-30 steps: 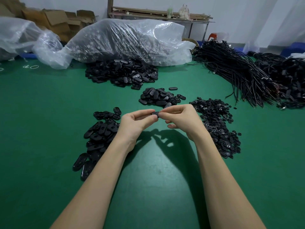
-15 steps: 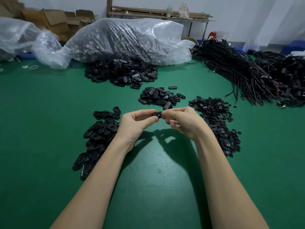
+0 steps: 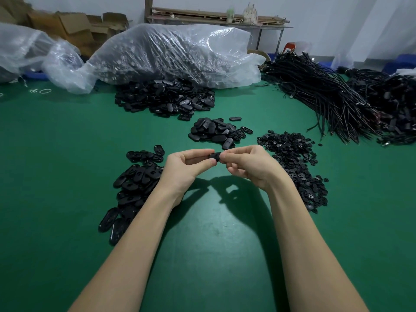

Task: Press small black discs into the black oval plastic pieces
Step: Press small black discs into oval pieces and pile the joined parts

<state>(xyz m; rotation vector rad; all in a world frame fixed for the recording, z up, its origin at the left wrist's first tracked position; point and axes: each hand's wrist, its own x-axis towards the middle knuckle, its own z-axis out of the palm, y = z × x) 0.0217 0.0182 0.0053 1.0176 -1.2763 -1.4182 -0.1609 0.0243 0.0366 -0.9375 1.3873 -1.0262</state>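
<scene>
Green table point(image 3: 56, 154), white wall point(image 3: 326, 10) behind.

Above the green table point(image 3: 67, 154), the left hand point(image 3: 186, 167) and right hand point(image 3: 249, 165) pinch 1 black oval piece point(image 3: 215, 156) between fingertips. Open oval shells point(image 3: 135, 181) lie at 9 o'clock, small discs point(image 3: 297, 163) at 3 o'clock, closed ovals point(image 3: 213, 131) at 12 o'clock.

Clear plastic bags point(image 3: 180, 52), cable bundles point(image 3: 319, 91), cardboard boxes point(image 3: 74, 25) beyond green table point(image 3: 56, 165).

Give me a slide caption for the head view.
Both hands pinch one black oval piece above a green table, between piles of parts.
</scene>
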